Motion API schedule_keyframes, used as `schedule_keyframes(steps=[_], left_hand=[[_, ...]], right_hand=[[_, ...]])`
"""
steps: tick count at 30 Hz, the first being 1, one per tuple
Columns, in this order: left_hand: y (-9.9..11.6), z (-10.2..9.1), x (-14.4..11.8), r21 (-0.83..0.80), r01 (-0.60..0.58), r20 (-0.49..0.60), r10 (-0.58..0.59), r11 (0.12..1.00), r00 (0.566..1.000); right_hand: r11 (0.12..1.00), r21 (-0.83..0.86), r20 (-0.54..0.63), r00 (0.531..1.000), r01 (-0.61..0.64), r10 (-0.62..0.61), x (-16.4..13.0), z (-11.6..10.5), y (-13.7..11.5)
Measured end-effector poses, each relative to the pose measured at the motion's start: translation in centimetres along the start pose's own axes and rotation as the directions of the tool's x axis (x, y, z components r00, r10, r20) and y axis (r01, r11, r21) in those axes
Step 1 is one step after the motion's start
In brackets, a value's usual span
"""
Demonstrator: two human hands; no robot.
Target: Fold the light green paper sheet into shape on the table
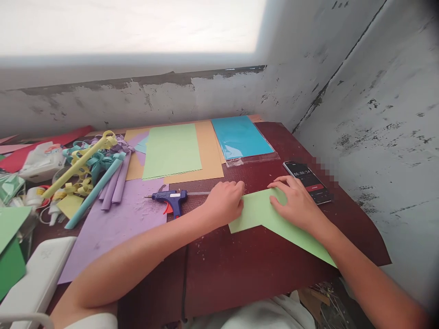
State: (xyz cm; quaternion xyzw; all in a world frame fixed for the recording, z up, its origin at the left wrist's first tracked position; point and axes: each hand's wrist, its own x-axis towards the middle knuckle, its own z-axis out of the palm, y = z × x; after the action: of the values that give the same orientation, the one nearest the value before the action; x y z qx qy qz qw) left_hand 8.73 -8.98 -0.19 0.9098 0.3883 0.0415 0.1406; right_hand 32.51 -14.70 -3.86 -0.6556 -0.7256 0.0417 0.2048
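A light green sheet of paper, bent or folded, lies across the right part of the table. My left hand is closed at the sheet's left end, its fingertips mostly hidden behind the knuckles. On the upper side of the same sheet rests my right hand, fingers apart and slightly curled, touching the paper. Just left of my left hand is a blue glue gun with a red trigger and a clear glue stick in its back end. A phone showing a running timer lies beyond my right hand.
Green sheets overlap orange sheets at the back, beside a blue pack of paper. Rolled paper tubes, curled strips and glue bottles crowd the left. A purple sheet and white power bank lie nearer.
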Motion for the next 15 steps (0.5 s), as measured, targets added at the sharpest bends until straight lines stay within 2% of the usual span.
schedule_keyframes(steps=[3,6,10,12,15], left_hand=[[-1.1,-1.1,0.5,-0.314,-0.019,0.056,0.038,0.949,0.998],[-2.7,-2.1,1.0,-0.431,-0.073,0.05,0.104,0.9,0.993],[-4.4,-3.7,1.5,-0.472,-0.029,0.118,0.096,0.881,0.988],[-5.1,-4.6,1.4,-0.458,-0.013,0.143,0.088,0.889,0.986],[-5.8,-6.1,1.2,-0.404,-0.011,0.108,0.06,0.915,0.992]], right_hand=[[0.99,0.135,0.103,0.993,0.048,-0.063,0.7,-1.2,-0.4],[0.966,0.255,0.25,0.963,0.031,-0.097,1.9,-2.6,-1.3],[0.94,0.341,0.381,0.914,0.0,-0.138,4.0,-3.7,-3.0],[0.937,0.347,0.396,0.9,0.04,-0.185,5.2,-3.6,-4.2],[0.939,0.321,0.387,0.888,0.123,-0.249,7.4,-3.0,-5.9]])
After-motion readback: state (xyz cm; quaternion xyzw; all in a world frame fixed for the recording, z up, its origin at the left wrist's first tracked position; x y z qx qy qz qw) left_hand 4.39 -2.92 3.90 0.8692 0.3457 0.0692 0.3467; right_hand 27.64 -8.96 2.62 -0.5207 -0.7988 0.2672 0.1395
